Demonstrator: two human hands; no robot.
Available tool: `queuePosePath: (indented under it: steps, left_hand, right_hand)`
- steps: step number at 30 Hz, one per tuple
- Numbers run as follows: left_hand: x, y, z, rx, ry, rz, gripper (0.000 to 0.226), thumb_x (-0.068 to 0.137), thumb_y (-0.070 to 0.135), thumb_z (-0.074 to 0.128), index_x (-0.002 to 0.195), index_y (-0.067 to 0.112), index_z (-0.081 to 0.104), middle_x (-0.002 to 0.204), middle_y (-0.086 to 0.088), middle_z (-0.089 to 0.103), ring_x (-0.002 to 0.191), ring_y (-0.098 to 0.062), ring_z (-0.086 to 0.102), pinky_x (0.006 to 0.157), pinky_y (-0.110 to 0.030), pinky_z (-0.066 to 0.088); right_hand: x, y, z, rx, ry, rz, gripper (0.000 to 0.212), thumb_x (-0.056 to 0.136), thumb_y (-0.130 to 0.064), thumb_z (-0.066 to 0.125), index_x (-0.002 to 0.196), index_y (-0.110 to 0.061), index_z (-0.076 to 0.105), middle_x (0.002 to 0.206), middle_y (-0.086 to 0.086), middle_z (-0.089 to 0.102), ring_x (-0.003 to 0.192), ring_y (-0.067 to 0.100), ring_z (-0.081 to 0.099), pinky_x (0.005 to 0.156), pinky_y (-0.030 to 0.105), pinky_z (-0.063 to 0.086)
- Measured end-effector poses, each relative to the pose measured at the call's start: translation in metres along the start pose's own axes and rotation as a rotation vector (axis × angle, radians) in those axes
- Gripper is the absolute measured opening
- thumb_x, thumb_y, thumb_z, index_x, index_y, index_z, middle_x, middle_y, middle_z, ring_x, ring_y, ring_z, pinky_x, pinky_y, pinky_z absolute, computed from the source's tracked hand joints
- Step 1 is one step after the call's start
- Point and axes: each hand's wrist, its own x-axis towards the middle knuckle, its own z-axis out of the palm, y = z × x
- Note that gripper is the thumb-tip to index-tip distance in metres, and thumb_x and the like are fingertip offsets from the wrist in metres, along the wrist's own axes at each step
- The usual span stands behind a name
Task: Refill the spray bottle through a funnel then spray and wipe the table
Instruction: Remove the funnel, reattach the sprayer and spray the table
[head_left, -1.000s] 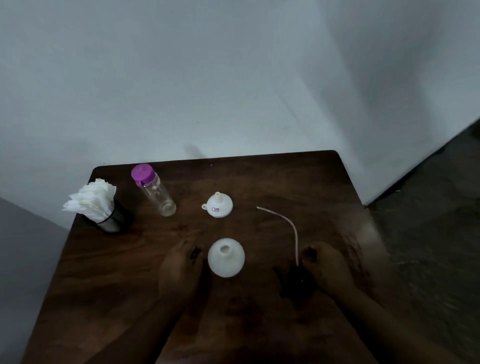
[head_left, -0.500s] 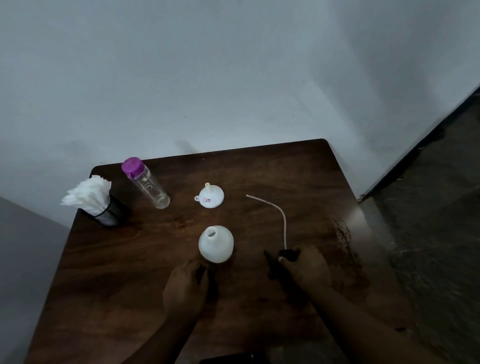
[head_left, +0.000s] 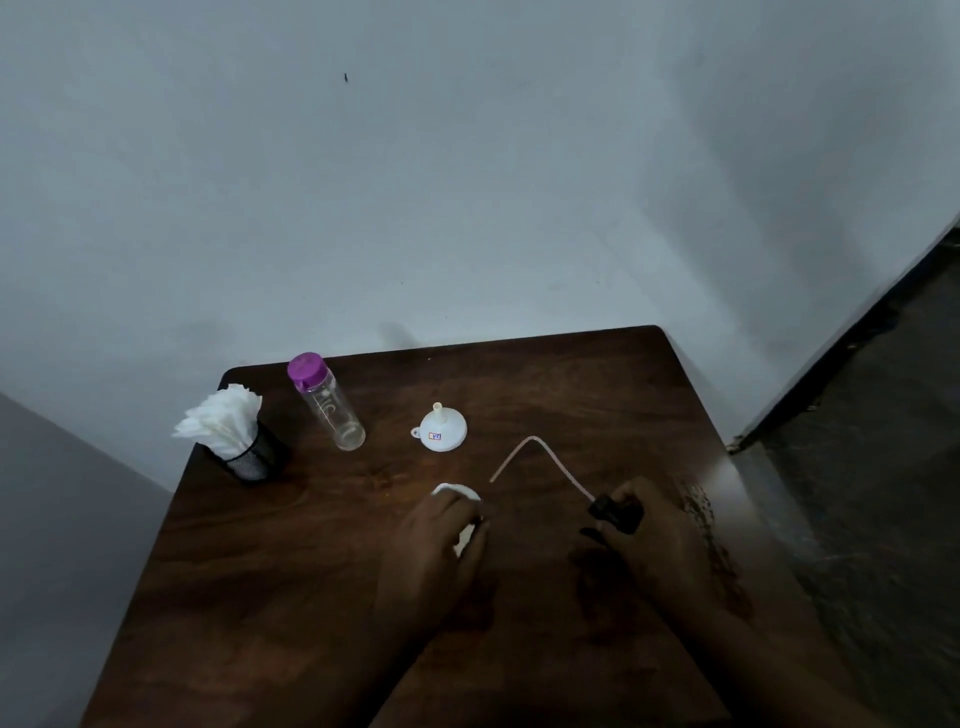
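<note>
My left hand (head_left: 434, 551) wraps around the round white spray bottle body (head_left: 457, 491), which stands on the dark wooden table (head_left: 571, 384) and is mostly hidden by the hand. My right hand (head_left: 657, 540) grips the black spray head (head_left: 613, 512). Its thin pale dip tube (head_left: 540, 457) bends up and back down toward the bottle's mouth. A small white funnel (head_left: 441, 428) sits upside down further back. A clear bottle with a purple cap (head_left: 327, 402) stands at the back left.
A black mesh cup stuffed with white tissues (head_left: 234, 434) stands at the table's back left corner. A pale wall rises right behind the table. Dark floor (head_left: 883, 467) lies off the right edge.
My left hand has moved from beside the white bottle onto it. My right hand has lifted the spray head, and its tube now points toward the bottle.
</note>
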Motion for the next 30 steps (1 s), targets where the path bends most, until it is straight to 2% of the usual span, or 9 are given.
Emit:
queuePosePath:
  steps: [2, 4, 6, 8, 12, 14, 17, 21, 30]
  left_hand:
    - [0.029, 0.002, -0.012, -0.026, 0.030, 0.034, 0.021, 0.089, 0.020, 0.072, 0.100, 0.036, 0.064, 0.088, 0.030, 0.049, 0.081, 0.014, 0.049, 0.074, -0.004, 0.037]
    - [0.060, -0.001, -0.021, -0.054, 0.005, 0.021, 0.030, 0.092, 0.022, 0.069, 0.120, 0.033, 0.066, 0.102, 0.022, 0.059, 0.087, 0.006, 0.056, 0.076, -0.012, 0.045]
    - [0.086, -0.008, -0.028, -0.028, -0.071, 0.003, 0.044, 0.093, 0.020, 0.067, 0.136, 0.032, 0.059, 0.112, 0.013, 0.060, 0.091, 0.001, 0.056, 0.080, -0.018, 0.046]
    - [0.107, -0.014, -0.036, 0.021, -0.165, 0.008, 0.053, 0.092, 0.014, 0.065, 0.141, 0.034, 0.055, 0.109, 0.009, 0.059, 0.093, -0.003, 0.055, 0.080, -0.021, 0.046]
    - [0.130, -0.022, -0.050, 0.056, -0.242, 0.061, 0.043, 0.093, 0.015, 0.063, 0.130, 0.037, 0.064, 0.105, 0.007, 0.061, 0.094, -0.007, 0.062, 0.078, -0.026, 0.049]
    - [0.132, -0.025, -0.054, 0.101, -0.230, 0.101, 0.029, 0.091, 0.020, 0.067, 0.115, 0.035, 0.072, 0.101, 0.008, 0.063, 0.091, -0.011, 0.064, 0.076, -0.030, 0.052]
    - [0.127, -0.032, -0.057, 0.118, -0.186, 0.141, 0.014, 0.088, 0.019, 0.072, 0.098, 0.026, 0.077, 0.097, 0.007, 0.067, 0.085, -0.013, 0.065, 0.073, -0.036, 0.055]
    - [0.111, -0.039, -0.063, 0.109, -0.141, 0.157, 0.011, 0.088, 0.019, 0.073, 0.097, 0.022, 0.078, 0.096, 0.007, 0.068, 0.083, -0.010, 0.064, 0.070, -0.037, 0.056]
    - [0.085, -0.044, -0.070, 0.126, -0.119, 0.151, 0.015, 0.091, 0.023, 0.070, 0.103, 0.024, 0.077, 0.101, 0.009, 0.067, 0.091, -0.007, 0.063, 0.074, -0.032, 0.056]
  right_hand:
    - [-0.004, -0.016, -0.017, 0.008, 0.023, -0.079, 0.033, 0.075, -0.024, 0.084, 0.084, -0.038, 0.056, 0.082, -0.017, 0.063, 0.076, 0.000, 0.059, 0.066, 0.031, 0.056]
    - [-0.007, -0.032, -0.033, -0.003, 0.039, -0.149, 0.033, 0.074, -0.024, 0.086, 0.086, -0.038, 0.059, 0.083, -0.019, 0.064, 0.079, -0.001, 0.060, 0.068, 0.027, 0.055]
    - [-0.011, -0.046, -0.046, -0.007, 0.055, -0.220, 0.032, 0.075, -0.024, 0.085, 0.088, -0.040, 0.061, 0.086, -0.022, 0.064, 0.083, -0.004, 0.060, 0.069, 0.021, 0.053]
    - [-0.016, -0.058, -0.056, -0.018, 0.064, -0.286, 0.033, 0.076, -0.025, 0.083, 0.092, -0.043, 0.061, 0.089, -0.027, 0.063, 0.087, -0.008, 0.059, 0.069, 0.014, 0.047]
    - [-0.021, -0.077, -0.074, -0.104, 0.103, -0.400, 0.038, 0.076, -0.027, 0.083, 0.095, -0.048, 0.057, 0.090, -0.035, 0.056, 0.088, -0.015, 0.054, 0.068, 0.006, 0.036]
    - [-0.023, -0.084, -0.080, -0.107, 0.115, -0.456, 0.042, 0.075, -0.024, 0.085, 0.099, -0.047, 0.058, 0.094, -0.038, 0.053, 0.089, -0.014, 0.053, 0.073, 0.006, 0.037]
    - [-0.025, -0.089, -0.086, -0.092, 0.122, -0.518, 0.037, 0.075, -0.022, 0.085, 0.101, -0.039, 0.064, 0.096, -0.033, 0.057, 0.090, -0.007, 0.057, 0.077, 0.011, 0.043]
    - [-0.028, -0.096, -0.089, -0.075, 0.074, -0.535, 0.035, 0.078, -0.025, 0.080, 0.100, -0.044, 0.062, 0.096, -0.033, 0.058, 0.092, -0.006, 0.057, 0.077, 0.018, 0.047]
    - [-0.028, -0.100, -0.084, -0.073, 0.031, -0.532, 0.043, 0.079, -0.022, 0.082, 0.100, -0.049, 0.056, 0.095, -0.032, 0.055, 0.090, -0.009, 0.054, 0.075, 0.013, 0.040]
